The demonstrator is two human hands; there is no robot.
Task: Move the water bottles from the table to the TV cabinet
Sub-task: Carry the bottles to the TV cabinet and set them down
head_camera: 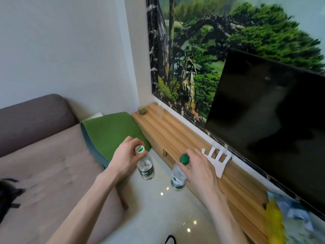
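Observation:
My left hand (125, 157) grips the neck of a clear water bottle with a white-and-green cap and dark green label (146, 167). My right hand (198, 166) holds a second clear bottle with a green cap and a green-and-white label (178, 176) by its top. Both bottles hang upright over the glossy white floor, just left of the long wooden TV cabinet (177, 136). The right-hand bottle is close to the cabinet's front edge.
A black TV (270, 120) leans against the tree mural behind the cabinet. Two small glasses (151, 110) stand at the cabinet's far end, a white cut-out piece (217, 160) mid-way, blue and yellow clutter (284, 213) near me. A brown sofa (44, 155) with a green cushion (112, 132) lies left.

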